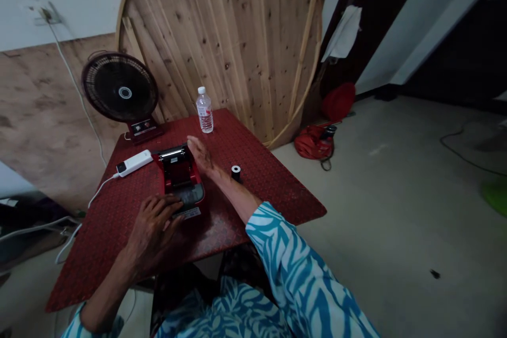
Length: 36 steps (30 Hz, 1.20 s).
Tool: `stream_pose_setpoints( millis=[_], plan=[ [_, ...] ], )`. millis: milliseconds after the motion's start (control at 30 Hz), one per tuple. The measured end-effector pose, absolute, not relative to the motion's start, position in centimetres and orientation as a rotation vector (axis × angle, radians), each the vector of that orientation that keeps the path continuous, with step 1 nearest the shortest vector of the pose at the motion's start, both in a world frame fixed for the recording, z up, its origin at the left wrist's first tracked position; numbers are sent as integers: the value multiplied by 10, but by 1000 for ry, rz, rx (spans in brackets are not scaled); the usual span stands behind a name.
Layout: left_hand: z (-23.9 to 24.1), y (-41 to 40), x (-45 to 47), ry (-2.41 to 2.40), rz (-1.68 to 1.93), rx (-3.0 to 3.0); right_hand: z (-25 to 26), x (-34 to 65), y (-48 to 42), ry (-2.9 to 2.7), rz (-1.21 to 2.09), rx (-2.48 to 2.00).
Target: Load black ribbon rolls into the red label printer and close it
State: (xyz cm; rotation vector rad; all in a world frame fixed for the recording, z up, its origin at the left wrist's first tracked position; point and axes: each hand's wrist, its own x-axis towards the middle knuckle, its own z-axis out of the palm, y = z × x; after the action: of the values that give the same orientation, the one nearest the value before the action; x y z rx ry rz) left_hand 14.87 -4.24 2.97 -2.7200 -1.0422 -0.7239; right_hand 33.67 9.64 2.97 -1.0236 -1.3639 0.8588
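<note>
A small red label printer (pixel 181 178) with its lid open sits in the middle of a red patterned table (pixel 253 169). My left hand (pixel 152 227) lies on the table with its fingers spread, the fingertips touching the printer's near end. My right hand (pixel 201 155) rests flat against the printer's right side, fingers stretched out. Neither hand grips anything. A small black-and-white paper roll (pixel 236 171) stands on the table just right of my right forearm.
A dark desk fan (pixel 121 90) stands at the table's far left, a water bottle (pixel 205 110) at the far edge. A white power strip (pixel 133 162) with its cable lies left of the printer. A round wooden tabletop (pixel 225 37) leans on the wall; red bags (pixel 317 142) lie on the floor.
</note>
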Motion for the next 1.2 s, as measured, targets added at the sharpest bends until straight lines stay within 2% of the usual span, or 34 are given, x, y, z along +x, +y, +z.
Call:
stream_pose_setpoints(
  millis=[300, 400, 567, 767, 1033, 1200],
  plan=[
    [25, -44, 147, -1125, -849, -2747, 0, 355, 45, -1464, 810, -959],
    [26, -38, 146, -1286, -1135, -2729, -9, 353, 33, -1432, 887, -965],
    [21, -9, 150, -2018, -1797, -2294, -14, 348, 32, -1337, 975, -958],
    [9, 17, 152, -2401, -2114, -2369, -18, 344, 30, -1261, 1032, -941],
    [11, 10, 158, -2379, -2245, -2363, -19, 339, 29, -1227, 1053, -918],
    [13, -1, 158, -2356, -2658, -2273, -35, 338, 18, -1059, 1184, -932]
  ],
)
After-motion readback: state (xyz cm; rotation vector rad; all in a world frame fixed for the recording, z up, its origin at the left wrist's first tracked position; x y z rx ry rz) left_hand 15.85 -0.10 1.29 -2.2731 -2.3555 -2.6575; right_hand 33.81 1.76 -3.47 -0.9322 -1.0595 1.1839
